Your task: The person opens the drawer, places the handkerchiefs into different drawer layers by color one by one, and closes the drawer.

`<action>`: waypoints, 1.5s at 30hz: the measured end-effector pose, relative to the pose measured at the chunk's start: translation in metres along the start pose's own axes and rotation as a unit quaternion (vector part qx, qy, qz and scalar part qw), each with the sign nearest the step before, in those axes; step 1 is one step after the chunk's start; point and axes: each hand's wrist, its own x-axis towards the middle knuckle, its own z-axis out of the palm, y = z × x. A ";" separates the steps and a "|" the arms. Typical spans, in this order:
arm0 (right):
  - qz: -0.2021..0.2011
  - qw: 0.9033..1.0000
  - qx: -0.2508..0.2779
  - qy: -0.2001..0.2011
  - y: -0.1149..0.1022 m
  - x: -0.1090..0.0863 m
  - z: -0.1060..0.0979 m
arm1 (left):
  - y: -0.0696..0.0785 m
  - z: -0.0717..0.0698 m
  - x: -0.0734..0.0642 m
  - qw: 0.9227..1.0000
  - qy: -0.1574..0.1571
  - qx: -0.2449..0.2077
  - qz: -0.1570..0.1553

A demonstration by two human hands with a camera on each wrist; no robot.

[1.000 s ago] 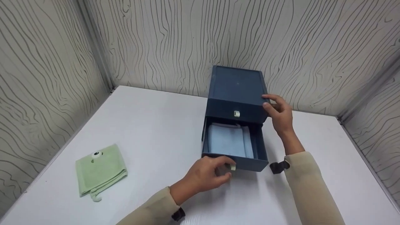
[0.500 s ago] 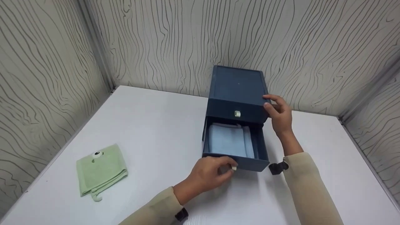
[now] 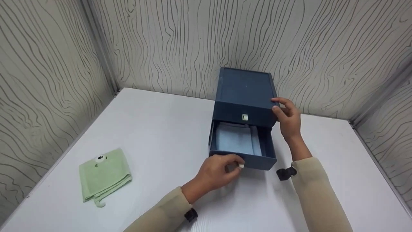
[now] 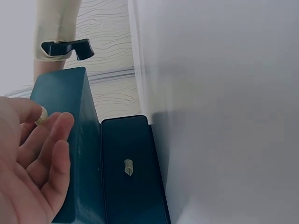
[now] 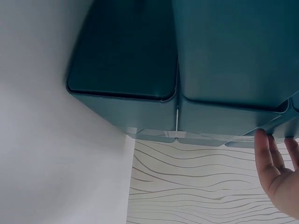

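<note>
My left hand [image 3: 215,170] pinches the pale pull tab [image 3: 241,166] on the front of the lower drawer [image 3: 259,162], which stands partly out of a dark blue two-drawer box [image 3: 244,87]. Inside that drawer lies a folded light blue cloth [image 3: 238,140], its rear part under the upper drawer's front. The upper drawer [image 4: 133,196] is closed, with its own pale tab [image 4: 129,167]. At the box's upper right front corner rests my right hand [image 3: 289,120]; in the right wrist view its fingers [image 5: 264,154] extend against the box's side.
A folded green towel [image 3: 104,177] with an eye design and a hanging loop lies at the left of the white table [image 3: 161,129]. Wood-grain patterned panels [image 3: 177,42] rise behind the table and at both sides. The box stands close to the rear panel.
The lower drawer has slid a little inward, and my left hand has moved away from me with its tab. The cloth sits slightly farther under the upper drawer. My right hand stays in place.
</note>
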 end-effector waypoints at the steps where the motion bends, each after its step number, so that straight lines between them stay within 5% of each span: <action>1: 0.000 1.000 -0.001 0.000 0.000 0.000 0.000 | 0.000 0.000 0.001 1.000 0.001 -0.003 -0.003; 8: 0.014 1.000 -0.017 0.002 -0.003 0.000 0.000 | -0.005 0.000 0.011 1.000 0.014 -0.016 -0.013; 16: 0.023 0.999 -0.045 0.000 -0.022 -0.005 0.006 | -0.013 0.004 0.026 0.997 0.010 -0.053 -0.059; 34: 0.017 1.000 -0.024 0.000 -0.001 0.000 -0.002 | -0.019 0.017 0.046 0.981 0.029 -0.102 -0.162; 45: 0.018 0.999 -0.028 0.000 0.000 -0.001 -0.002 | -0.022 0.024 0.048 0.980 0.037 -0.121 -0.154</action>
